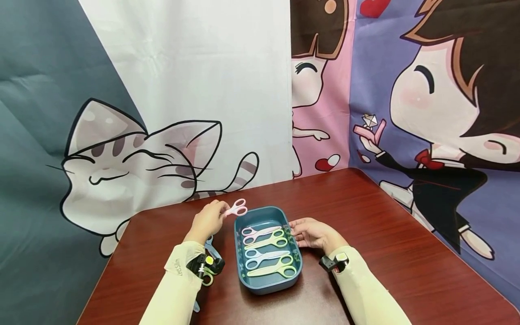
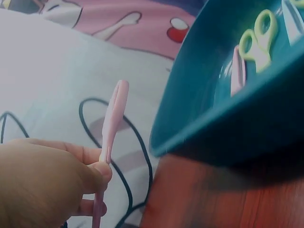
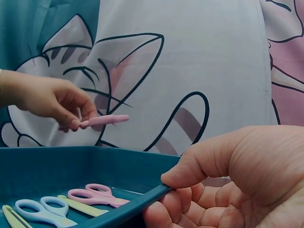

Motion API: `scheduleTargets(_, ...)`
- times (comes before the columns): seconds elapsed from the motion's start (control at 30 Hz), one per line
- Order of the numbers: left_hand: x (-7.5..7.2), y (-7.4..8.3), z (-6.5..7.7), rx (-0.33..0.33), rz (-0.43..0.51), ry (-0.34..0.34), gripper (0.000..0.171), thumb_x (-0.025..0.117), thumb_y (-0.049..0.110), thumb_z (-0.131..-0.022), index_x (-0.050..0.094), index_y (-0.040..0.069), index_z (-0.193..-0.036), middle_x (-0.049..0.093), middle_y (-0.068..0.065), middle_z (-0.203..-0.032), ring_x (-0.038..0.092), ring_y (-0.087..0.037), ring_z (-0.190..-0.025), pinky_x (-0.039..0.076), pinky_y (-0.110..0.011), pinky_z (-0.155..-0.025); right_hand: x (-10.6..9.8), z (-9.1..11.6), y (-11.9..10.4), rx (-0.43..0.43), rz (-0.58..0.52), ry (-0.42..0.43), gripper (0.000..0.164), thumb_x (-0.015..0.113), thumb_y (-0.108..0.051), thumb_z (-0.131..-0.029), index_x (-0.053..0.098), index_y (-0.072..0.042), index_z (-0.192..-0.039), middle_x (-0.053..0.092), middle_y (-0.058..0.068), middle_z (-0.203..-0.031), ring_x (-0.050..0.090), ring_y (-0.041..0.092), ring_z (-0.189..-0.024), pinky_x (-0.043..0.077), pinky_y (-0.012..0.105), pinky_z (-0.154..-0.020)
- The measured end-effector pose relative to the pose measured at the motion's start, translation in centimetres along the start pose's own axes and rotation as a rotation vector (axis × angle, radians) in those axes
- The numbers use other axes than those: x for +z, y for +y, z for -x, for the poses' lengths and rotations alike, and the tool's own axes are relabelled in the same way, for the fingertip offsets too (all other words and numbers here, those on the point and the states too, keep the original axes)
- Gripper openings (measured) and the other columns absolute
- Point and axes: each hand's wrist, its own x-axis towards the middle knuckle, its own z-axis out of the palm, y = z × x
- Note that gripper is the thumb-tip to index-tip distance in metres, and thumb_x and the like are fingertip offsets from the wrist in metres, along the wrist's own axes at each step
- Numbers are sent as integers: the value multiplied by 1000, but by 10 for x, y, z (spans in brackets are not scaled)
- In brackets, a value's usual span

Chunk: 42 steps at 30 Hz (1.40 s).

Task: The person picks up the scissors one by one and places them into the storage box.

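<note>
Pink scissors (image 1: pixel 238 207) are pinched in my left hand (image 1: pixel 208 221), held up beside the far left corner of a teal tray (image 1: pixel 248 284). In the left wrist view their handles point up and away from the fingers. My right hand (image 3: pixel 213 175) grips the tray's right rim, thumb on top and fingers curled beneath. Inside the tray lie pink scissors (image 1: pixel 251 235), green scissors (image 1: pixel 279 239), blue scissors (image 1: pixel 253 258) and another green pair (image 1: pixel 286 266), roughly in a row across it.
Blue scissors (image 1: pixel 210 247) and green-handled scissors (image 1: pixel 208 279) lie on the red-brown table (image 1: pixel 345 203) left of the tray, partly hidden by my left forearm. A cartoon-printed cloth (image 1: pixel 243 90) hangs behind the table.
</note>
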Motion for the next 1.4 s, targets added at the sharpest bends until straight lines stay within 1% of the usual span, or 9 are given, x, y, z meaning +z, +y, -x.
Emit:
scheduleTargets(0.2,1,21,-2,19,-28,0,18,70,10,-93,69,21,-107,61,0,-100,59,-22,-93,54,-47,-77,-1,0,0,3,-9,-11,23,46,7,-96,53,3,-118,70,4,-89,68,11,-73,58,25,-65)
scheduleTargets(0.37,5,33,-2,17,-16,-15,15,69,13,-95,68,22,-107,62,2,-104,60,-21,-99,54,-49,-85,-2,0,0,2,-3,-14,24,48,6,-95,53,3,-118,70,3,-88,68,10,-73,58,25,-65)
scheduleTargets(0.43,7,37,-3,25,-12,-18,15,68,14,-96,68,22,-108,62,2,-105,61,-20,-99,54,-49,-85,-2,-1,0,-1,5,-14,25,49,6,-94,52,3,-118,69,2,-88,67,10,-73,58,25,-65)
scheduleTargets(0.63,10,51,-3,50,-4,-41,15,70,15,-95,68,22,-108,62,3,-103,62,-18,-96,53,-50,-84,-1,0,0,-5,-1,-5,26,49,7,-94,51,5,-120,69,2,-88,67,10,-72,58,25,-65)
scheduleTargets(0.8,15,62,-6,49,-31,-69,14,70,17,-95,69,22,-107,62,3,-101,61,-18,-94,53,-51,-84,0,-1,0,-4,-1,-3,28,48,7,-95,50,6,-122,69,2,-89,67,10,-72,58,25,-65)
scheduleTargets(0.97,24,73,-10,65,-63,-106,12,71,16,-94,69,21,-106,62,3,-98,61,-17,-91,53,-50,-80,-1,-1,1,2,0,9,31,48,7,-94,48,8,-125,68,2,-89,66,10,-72,58,25,-65)
scheduleTargets(1.2,38,82,-11,60,-83,-145,11,70,14,-94,68,21,-102,60,3,-96,59,-16,-88,53,-48,-79,-1,-1,1,4,-3,-6,28,46,7,-95,50,6,-122,69,4,-89,67,11,-73,58,26,-66)
scheduleTargets(1.4,45,87,-11,85,-113,-164,10,67,13,-96,69,21,-102,63,2,-99,61,-16,-91,54,-48,-80,-1,-1,0,-6,1,-13,25,46,7,-94,53,2,-118,69,3,-90,67,11,-74,58,26,-67)
